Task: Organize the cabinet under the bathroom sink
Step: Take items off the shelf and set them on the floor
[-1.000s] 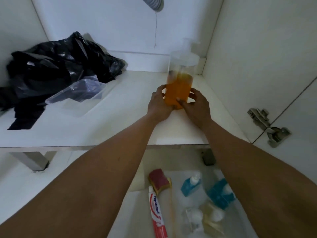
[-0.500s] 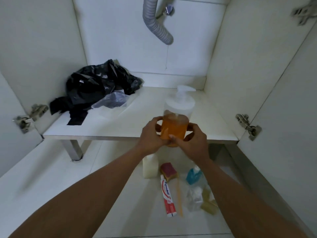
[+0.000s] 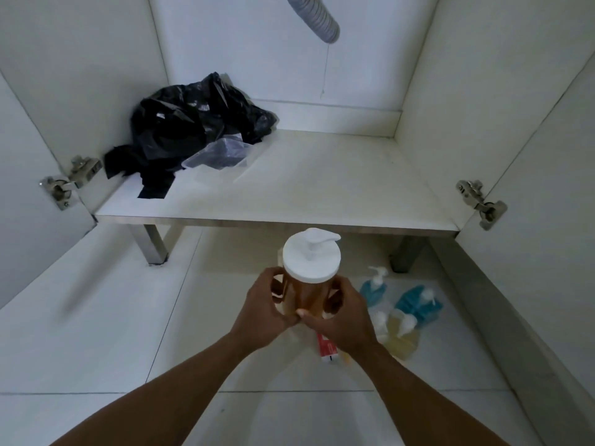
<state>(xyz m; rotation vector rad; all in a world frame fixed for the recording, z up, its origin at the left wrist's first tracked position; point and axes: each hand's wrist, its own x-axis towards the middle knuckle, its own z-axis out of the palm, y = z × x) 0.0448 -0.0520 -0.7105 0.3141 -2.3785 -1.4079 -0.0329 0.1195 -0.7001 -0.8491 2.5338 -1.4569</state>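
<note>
Below the front edge of the cabinet floor (image 3: 322, 188), in the head view, both hands clasp the pump bottle (image 3: 310, 294) of orange liquid. The left hand (image 3: 264, 312) and right hand (image 3: 344, 317) curl their fingers round its sides. Its white cap hides most of the body, and I cannot tell whether it stands on the tiles. A red-and-white toothpaste tube (image 3: 326, 347) peeks from under the right hand, its print unreadable. Blue pump bottles (image 3: 373, 289) and a yellowish bottle (image 3: 402, 339) just beside it are blurred. The top edge cuts off a grey drain hose (image 3: 318, 20). A black bag (image 3: 190, 130) fills the back left corner, and bare white board runs from it to the right wall.
</note>
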